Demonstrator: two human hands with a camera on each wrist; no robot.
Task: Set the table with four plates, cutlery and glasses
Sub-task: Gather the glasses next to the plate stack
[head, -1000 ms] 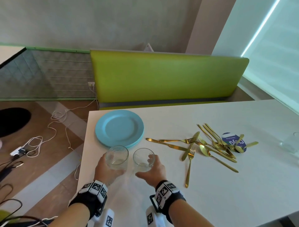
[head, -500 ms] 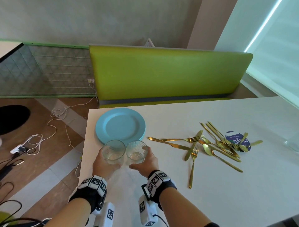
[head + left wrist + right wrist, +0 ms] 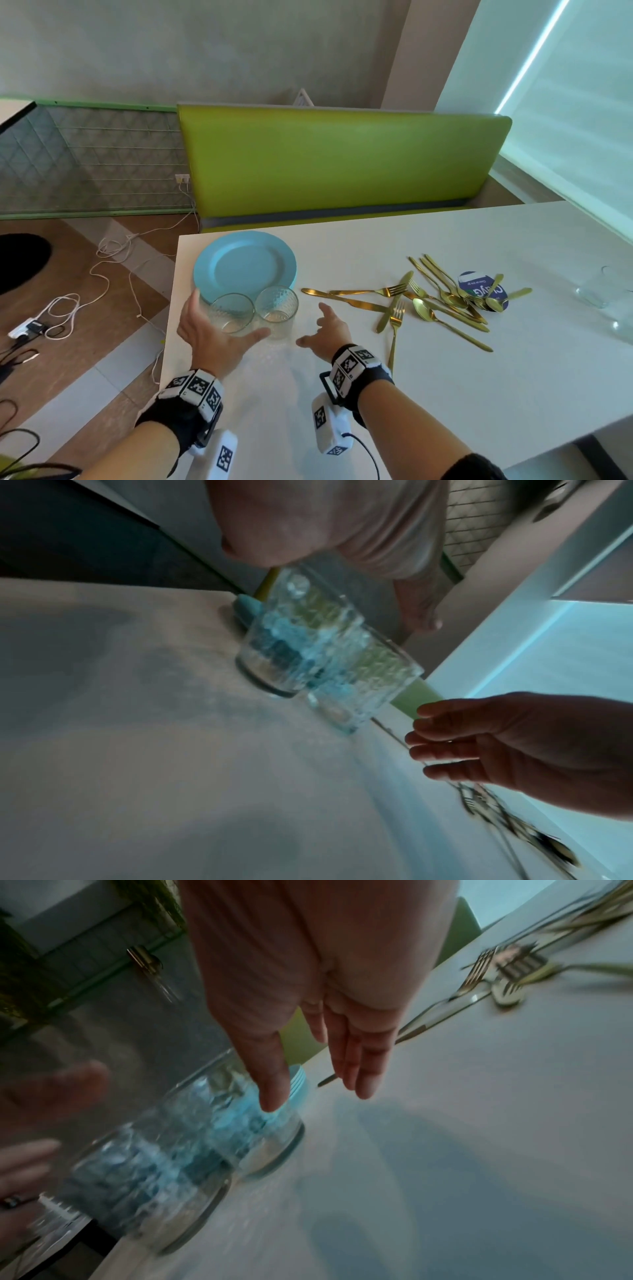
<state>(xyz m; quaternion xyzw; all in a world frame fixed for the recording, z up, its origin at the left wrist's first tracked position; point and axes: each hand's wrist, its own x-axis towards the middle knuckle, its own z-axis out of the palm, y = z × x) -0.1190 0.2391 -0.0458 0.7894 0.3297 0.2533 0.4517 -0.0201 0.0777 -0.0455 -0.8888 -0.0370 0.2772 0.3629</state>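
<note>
Two clear patterned glasses stand side by side on the white table (image 3: 428,387), just in front of a stack of light-blue plates (image 3: 245,265). My left hand (image 3: 212,329) is open, its fingers spread loosely around the left glass (image 3: 233,311) without gripping it. My right hand (image 3: 322,332) is open and empty, a little to the right of the right glass (image 3: 277,308). The right wrist view shows its straight fingers (image 3: 359,1064) apart from that glass (image 3: 260,1123). Gold cutlery (image 3: 445,301) lies in a loose pile to the right.
More clear glasses (image 3: 599,287) stand at the table's right edge. A blue round coaster (image 3: 483,287) lies under the cutlery. A green bench back (image 3: 335,161) runs behind the table. Cables and a power strip (image 3: 27,329) lie on the floor at left.
Both hands slid the two glasses together toward the plates, then let go. My right hand has drawn off to the right and my left hand has opened.
</note>
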